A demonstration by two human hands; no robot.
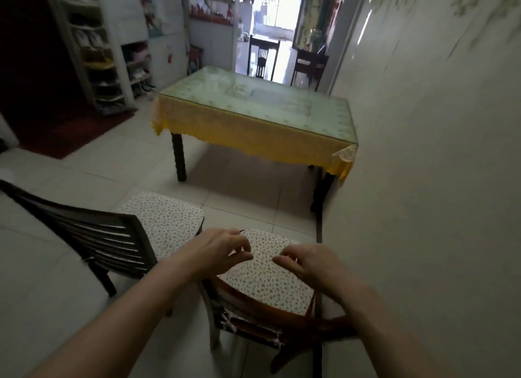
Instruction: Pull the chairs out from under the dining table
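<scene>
The dining table (253,129) with a yellow cloth and glass top stands ahead against the right wall. Two dark wooden chairs with speckled white cushions stand on the floor in front of it, clear of the table. The nearer chair (270,282) is right below me, its curved back toward me. The other chair (118,236) stands to its left. My left hand (222,251) and my right hand (307,260) hover over the nearer chair's cushion, fingers curled and apart, holding nothing. Two more dark chairs (263,58) (308,65) stand beyond the table's far end.
A white wall (423,180) runs close along the right side. Shelves with shoes (107,67) line the far left. A dark red mat (64,129) lies on the tiled floor at left. A bright doorway (279,17) opens behind the table.
</scene>
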